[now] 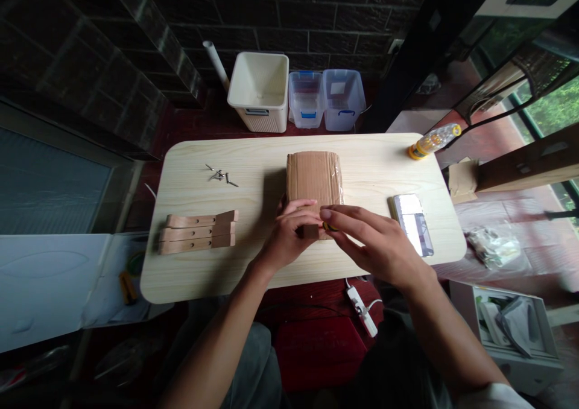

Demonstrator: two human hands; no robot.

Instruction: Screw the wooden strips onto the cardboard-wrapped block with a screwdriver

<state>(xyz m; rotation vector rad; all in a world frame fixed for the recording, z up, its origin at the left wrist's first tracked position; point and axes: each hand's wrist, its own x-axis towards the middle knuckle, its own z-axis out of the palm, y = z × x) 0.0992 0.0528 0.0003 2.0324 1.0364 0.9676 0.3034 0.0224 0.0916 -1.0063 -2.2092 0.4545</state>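
Note:
A cardboard box (314,177) stands on the light wooden table (362,174), wrapped partly in clear tape. In front of it, my left hand (289,234) is closed around a small brown wooden piece (310,231). My right hand (375,240) pinches a small yellow and black object (329,226), most of it hidden by the fingers, against the wooden piece's right side. Several shaped wooden pieces with holes (198,233) lie together on the table's left part. Behind them is a small pile of screws (220,175).
A plastic bottle (434,142) is at the back right corner, and a phone-like flat object (411,224) lies on the right. Beyond the table stand a cream bin (260,89) and two clear boxes (344,98). A power strip (362,310) is below the front edge.

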